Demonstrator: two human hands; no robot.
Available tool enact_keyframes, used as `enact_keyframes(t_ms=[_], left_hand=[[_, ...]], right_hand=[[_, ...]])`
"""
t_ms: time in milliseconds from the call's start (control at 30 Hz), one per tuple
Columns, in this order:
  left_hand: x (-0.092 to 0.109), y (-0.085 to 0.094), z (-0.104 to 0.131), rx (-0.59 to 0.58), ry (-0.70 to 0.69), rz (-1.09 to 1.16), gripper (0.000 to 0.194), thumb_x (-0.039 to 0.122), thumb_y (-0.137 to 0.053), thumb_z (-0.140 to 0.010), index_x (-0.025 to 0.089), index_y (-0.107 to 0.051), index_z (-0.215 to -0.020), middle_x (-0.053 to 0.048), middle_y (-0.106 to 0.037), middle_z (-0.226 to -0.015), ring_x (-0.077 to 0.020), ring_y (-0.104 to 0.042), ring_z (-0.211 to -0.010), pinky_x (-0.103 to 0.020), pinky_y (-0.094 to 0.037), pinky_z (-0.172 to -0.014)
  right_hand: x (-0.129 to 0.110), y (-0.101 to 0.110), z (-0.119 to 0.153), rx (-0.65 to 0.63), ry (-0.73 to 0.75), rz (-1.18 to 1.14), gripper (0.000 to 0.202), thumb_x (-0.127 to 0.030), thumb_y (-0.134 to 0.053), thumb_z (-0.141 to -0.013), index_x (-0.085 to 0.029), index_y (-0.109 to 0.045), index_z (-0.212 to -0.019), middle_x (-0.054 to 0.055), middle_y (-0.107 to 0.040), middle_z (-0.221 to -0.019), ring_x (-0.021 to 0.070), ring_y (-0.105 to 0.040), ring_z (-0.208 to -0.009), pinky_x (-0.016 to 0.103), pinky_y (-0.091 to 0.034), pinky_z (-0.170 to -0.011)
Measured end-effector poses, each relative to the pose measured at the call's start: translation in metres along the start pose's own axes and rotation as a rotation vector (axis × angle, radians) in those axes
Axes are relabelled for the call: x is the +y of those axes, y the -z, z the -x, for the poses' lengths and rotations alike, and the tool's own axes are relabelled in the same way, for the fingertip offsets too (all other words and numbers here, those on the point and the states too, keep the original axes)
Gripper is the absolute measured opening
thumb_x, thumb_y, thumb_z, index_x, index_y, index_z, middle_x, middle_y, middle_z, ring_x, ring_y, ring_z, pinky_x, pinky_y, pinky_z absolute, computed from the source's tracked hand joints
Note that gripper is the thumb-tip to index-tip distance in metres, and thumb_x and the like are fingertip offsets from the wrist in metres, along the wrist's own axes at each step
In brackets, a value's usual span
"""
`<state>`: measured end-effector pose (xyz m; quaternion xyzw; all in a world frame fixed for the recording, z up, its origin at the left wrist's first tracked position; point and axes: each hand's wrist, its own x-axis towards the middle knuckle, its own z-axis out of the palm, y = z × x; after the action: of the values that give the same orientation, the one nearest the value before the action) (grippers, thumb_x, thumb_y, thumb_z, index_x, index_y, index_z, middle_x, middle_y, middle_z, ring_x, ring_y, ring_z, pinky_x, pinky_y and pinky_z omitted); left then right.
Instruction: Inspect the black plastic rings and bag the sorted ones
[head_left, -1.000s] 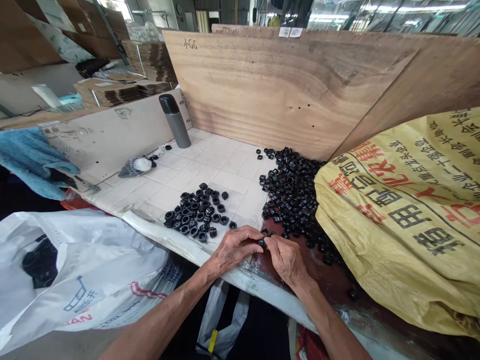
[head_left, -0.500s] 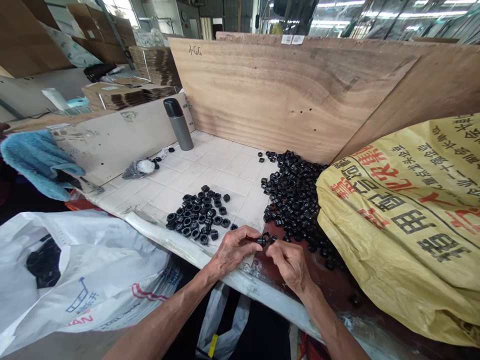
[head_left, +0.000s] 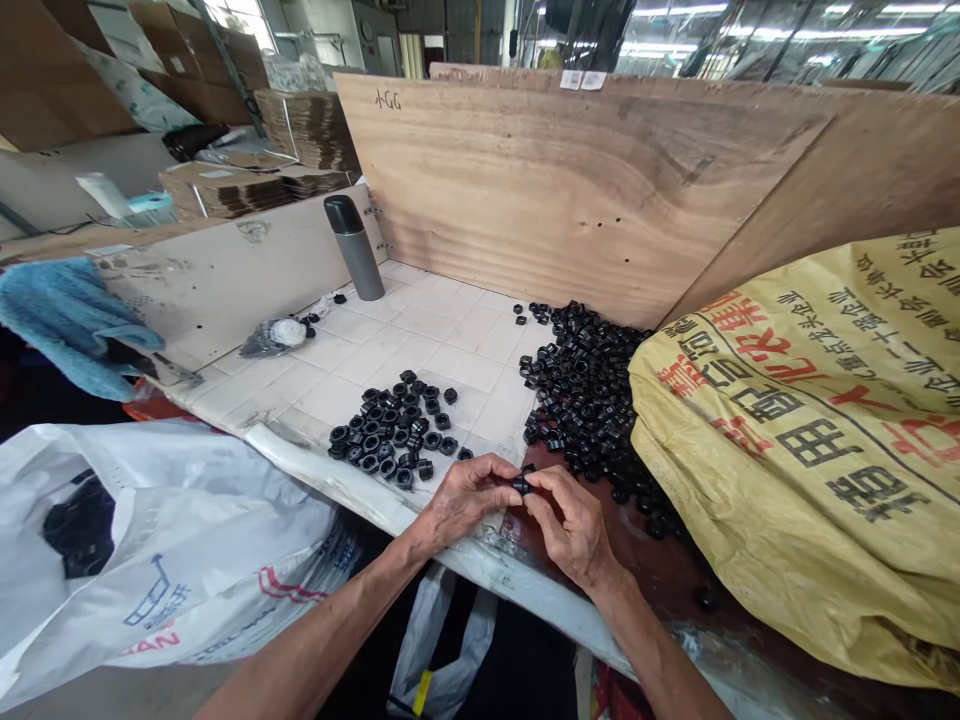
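Mostly sacks and loose parts around the counter (head_left: pixel 465 325). On the left, a white sack (head_left: pixel 225 520) gapes open; dark pieces (head_left: pixel 79 525) show in its mouth, too shadowed to identify. On the right, a yellow printed sack (head_left: pixel 787 450) slumps over the counter, contents hidden. Along its left edge, a large heap of black plastic fittings (head_left: pixel 581 385) spreads, loose, back to the wooden panel (head_left: pixel 525 180). A smaller cluster of fittings (head_left: pixel 390 430) lies on the pale surface, left of the hands. Beyond it, a small clear bag (head_left: pixel 259 340); a white lump sits at its right end, inside or beside, cannot tell. Capped grey flask (head_left: pixel 363 265) upright near the back corner.

Grip: left hand (head_left: pixel 465 495) and right hand (head_left: pixel 568 520) meet near the front edge, fingertips pinched narrow on a small black fitting (head_left: pixel 520 485) between them.
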<state>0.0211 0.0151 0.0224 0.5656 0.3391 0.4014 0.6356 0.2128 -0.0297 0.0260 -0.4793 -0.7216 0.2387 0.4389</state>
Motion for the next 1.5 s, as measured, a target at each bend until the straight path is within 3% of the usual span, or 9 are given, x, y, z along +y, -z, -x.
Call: enact_keyframes(t_ms=[267, 367, 567, 667, 800, 933, 1233, 1333, 1500], left_hand=[[-0.004, -0.002, 0.005, -0.117, -0.500, -0.484, 0.015, 0.018, -0.057, -0.095, 0.019, -0.068, -0.104, -0.012, -0.068, -0.111, -0.0192, -0.066, -0.100, -0.034, -0.055, -0.088], [-0.004, -0.003, 0.005, -0.087, -0.409, -0.417, 0.013, 0.023, -0.064, -0.091, 0.019, -0.069, -0.102, -0.011, -0.070, -0.109, -0.0206, -0.066, -0.098, -0.035, -0.055, -0.087], [0.005, -0.002, 0.001, 0.036, -0.042, -0.002, 0.027, 0.033, -0.079, -0.079, 0.016, -0.066, -0.094, -0.003, -0.069, -0.085, -0.0151, -0.065, -0.075, -0.027, -0.055, -0.072], [0.011, -0.002, 0.002, 0.041, -0.026, 0.057, 0.030, 0.031, -0.085, -0.070, 0.014, -0.069, -0.088, -0.003, -0.068, -0.088, -0.0144, -0.063, -0.079, -0.025, -0.052, -0.075], [0.016, -0.002, 0.005, -0.032, 0.038, 0.147, 0.028, 0.032, -0.082, -0.075, 0.014, -0.070, -0.093, -0.004, -0.069, -0.087, -0.0149, -0.063, -0.076, -0.027, -0.052, -0.072], [0.016, -0.001, 0.005, -0.111, 0.095, 0.204, 0.027, 0.033, -0.078, -0.080, 0.015, -0.067, -0.097, -0.004, -0.069, -0.080, -0.0159, -0.065, -0.069, -0.030, -0.054, -0.068], [0.000, 0.003, 0.020, -0.032, -0.436, -0.449, 0.018, 0.020, -0.066, -0.091, 0.022, -0.066, -0.108, -0.007, -0.069, -0.107, -0.0179, -0.067, -0.099, -0.031, -0.054, -0.087], [-0.001, 0.005, 0.030, -0.054, -0.421, -0.600, 0.022, 0.018, -0.061, -0.093, 0.024, -0.061, -0.115, -0.005, -0.068, -0.107, -0.0166, -0.067, -0.097, -0.029, -0.055, -0.086], [-0.007, 0.018, 0.034, 0.197, -0.361, -0.984, 0.022, 0.015, -0.056, -0.091, 0.021, -0.063, -0.112, -0.009, -0.067, -0.106, -0.0199, -0.067, -0.091, -0.033, -0.056, -0.081]], right_hand=[[-0.004, -0.005, -0.004, -0.133, -0.506, -0.340, 0.025, -0.042, -0.052, -0.095, -0.021, -0.058, -0.082, -0.005, -0.056, -0.049, 0.0131, -0.055, -0.045, 0.023, -0.045, -0.052], [-0.005, -0.006, -0.005, -0.094, -0.491, -0.254, 0.035, -0.046, -0.048, -0.097, -0.021, -0.056, -0.074, -0.004, -0.055, -0.048, 0.0128, -0.053, -0.041, 0.024, -0.044, -0.048], [-0.008, -0.002, -0.002, -0.036, -0.179, -0.107, 0.016, -0.032, -0.057, -0.092, -0.021, -0.063, -0.103, 0.002, -0.068, -0.078, 0.0167, -0.065, -0.065, 0.026, -0.053, -0.062], [-0.007, -0.002, -0.001, -0.067, -0.207, -0.127, 0.010, -0.029, -0.058, -0.092, -0.022, -0.062, -0.096, -0.001, -0.063, -0.065, 0.0151, -0.061, -0.054, 0.025, -0.051, -0.055], [-0.005, -0.001, 0.002, -0.042, -0.153, -0.125, 0.020, -0.031, -0.060, -0.091, -0.022, -0.062, -0.108, 0.005, -0.070, -0.090, 0.0179, -0.068, -0.071, 0.028, -0.056, -0.068], [-0.005, 0.000, 0.002, -0.070, -0.169, -0.170, 0.018, -0.029, -0.058, -0.092, -0.022, -0.062, -0.108, 0.003, -0.070, -0.082, 0.0174, -0.069, -0.067, 0.028, -0.056, -0.067], [-0.017, -0.007, 0.000, -0.152, -0.400, -0.379, 0.013, -0.029, -0.059, -0.089, -0.020, -0.058, -0.099, -0.002, -0.069, -0.062, 0.0166, -0.068, -0.059, 0.026, -0.052, -0.061], [-0.014, -0.003, -0.002, -0.200, -0.454, -0.421, 0.011, -0.031, -0.060, -0.089, -0.020, -0.059, -0.091, -0.004, -0.063, -0.059, 0.0136, -0.062, -0.052, 0.023, -0.046, -0.054], [0.003, 0.019, -0.003, 0.278, -0.370, -0.034, 0.008, -0.028, -0.060, -0.086, -0.021, -0.059, -0.083, -0.002, -0.057, -0.071, 0.0120, -0.050, -0.056, 0.023, -0.041, -0.053]])
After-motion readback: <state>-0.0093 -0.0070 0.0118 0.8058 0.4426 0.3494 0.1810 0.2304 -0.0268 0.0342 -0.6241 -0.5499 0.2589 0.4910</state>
